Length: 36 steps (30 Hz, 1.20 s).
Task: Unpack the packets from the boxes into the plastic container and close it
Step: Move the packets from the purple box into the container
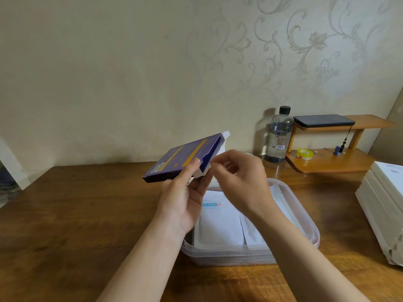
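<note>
Left hand [183, 192] gripped the purple box [183, 158] near its open end. Right hand [239, 179], curled at that opening, was blurred; I could not tell if it pinched anything. Below both hands, white packets [220, 221] already lay in the plastic container [305, 214]; emptying this box and closing seemingly remained.

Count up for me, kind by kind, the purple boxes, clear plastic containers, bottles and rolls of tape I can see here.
purple box: 1
clear plastic container: 1
water bottle: 1
yellow tape roll: 1
Total: 4
</note>
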{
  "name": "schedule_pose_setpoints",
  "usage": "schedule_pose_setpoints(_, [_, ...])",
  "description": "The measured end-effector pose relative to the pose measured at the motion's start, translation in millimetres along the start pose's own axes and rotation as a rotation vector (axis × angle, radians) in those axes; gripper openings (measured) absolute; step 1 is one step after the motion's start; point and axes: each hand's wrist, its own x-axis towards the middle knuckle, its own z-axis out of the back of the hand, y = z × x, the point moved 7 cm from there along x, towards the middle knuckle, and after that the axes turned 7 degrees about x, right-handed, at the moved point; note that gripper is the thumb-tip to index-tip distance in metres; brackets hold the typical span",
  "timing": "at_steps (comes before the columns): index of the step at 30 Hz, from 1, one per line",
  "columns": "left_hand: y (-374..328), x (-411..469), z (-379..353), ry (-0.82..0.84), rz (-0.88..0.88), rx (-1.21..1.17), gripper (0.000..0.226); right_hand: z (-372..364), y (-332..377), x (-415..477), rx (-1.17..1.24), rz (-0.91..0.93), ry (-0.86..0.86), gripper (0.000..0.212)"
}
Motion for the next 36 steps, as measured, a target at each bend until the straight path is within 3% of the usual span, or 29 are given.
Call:
schedule_pose_setpoints(3, [0.8, -0.6, 0.5, -0.010, -0.016, 0.019, 0.047, 12.2, -11.1, 6.4, 0.090, -0.159, -0.062, 0.015])
schedule_pose_setpoints(6, [3.4, -4.2, -4.9, 0.010, -0.031, 0.065, 0.046, 13.9, -16.6, 6.6, 0.158, -0.273, -0.042, 0.021])
schedule_pose_setpoints(9, [4.0, -5.8, -7.8, 0.022, -0.043, 0.105, 0.051, 13.3, -18.4, 5.3, 0.228, -0.362, -0.021, 0.015])
schedule_pose_setpoints(13, [8.9, -4.2, -5.7, 0.017, -0.011, 0.143, 0.034, 12.3, -24.0, 3.8, 0.374, -0.504, 0.006, 0.014])
schedule_pose_setpoints(22, [13.4, -6.8, -7.8, 0.041, 0.026, 0.262, 0.021, 11.6, -30.2, 1.3, 0.308, -0.580, 0.046, 0.021])
schedule_pose_setpoints(27, [16.0, -8.9, -10.8, 0.065, 0.040, 0.286, 0.025, 15.7, -40.4, -0.1, 0.442, -0.708, -0.051, 0.005])
schedule_pose_setpoints(36, [13.7, -9.9, -12.5, 0.076, 0.025, 0.288, 0.027, 10.0, -51.7, 0.5, 0.594, -0.783, -0.069, 0.010])
